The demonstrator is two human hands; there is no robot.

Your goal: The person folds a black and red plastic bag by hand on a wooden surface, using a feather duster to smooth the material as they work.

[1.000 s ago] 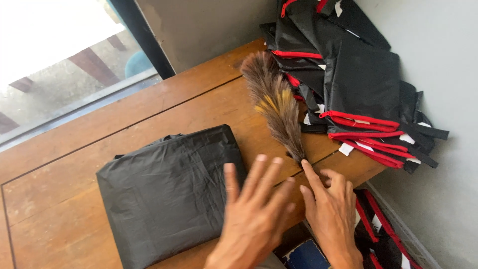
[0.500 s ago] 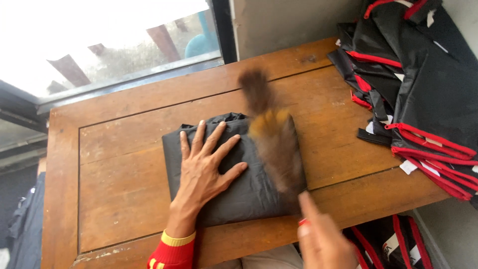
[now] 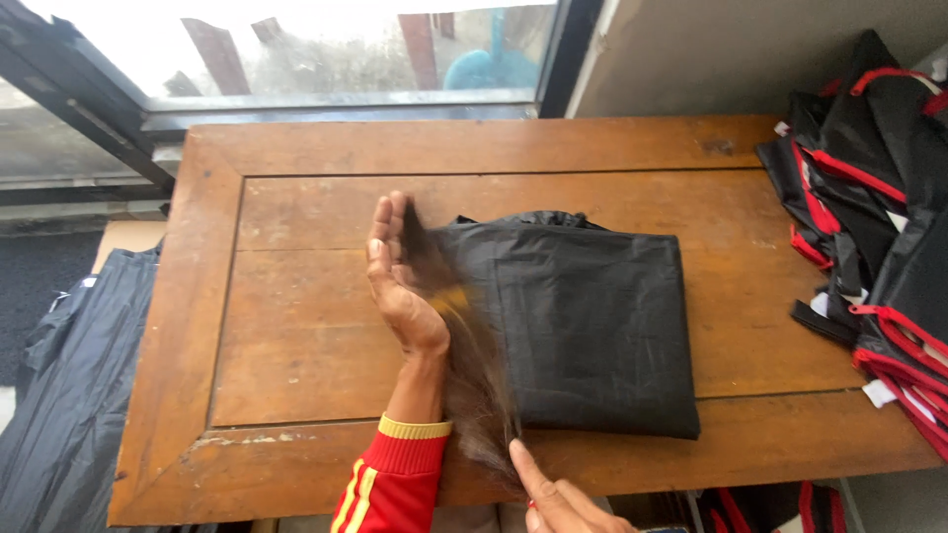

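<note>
A folded black plastic sheet (image 3: 588,321) lies flat on the wooden table (image 3: 296,296). My left hand (image 3: 397,281) stands on its edge at the sheet's left side, fingers straight and together, palm facing the sheet. A brown feather duster (image 3: 464,355) blurs across the sheet's left edge, right beside that palm. My right hand (image 3: 563,498) grips the duster's handle at the table's front edge, index finger stretched along it. A red sleeve with a yellow cuff (image 3: 395,474) covers my left forearm.
A pile of black bags with red trim (image 3: 869,207) covers the table's right end and hangs over it. More black plastic (image 3: 69,395) lies on the floor to the left. A window (image 3: 326,49) runs behind the table; a grey wall stands at the back right.
The left hand has lifted off the sheet and turned onto its edge at the sheet's left side. The duster has swept left across the sheet toward that hand.
</note>
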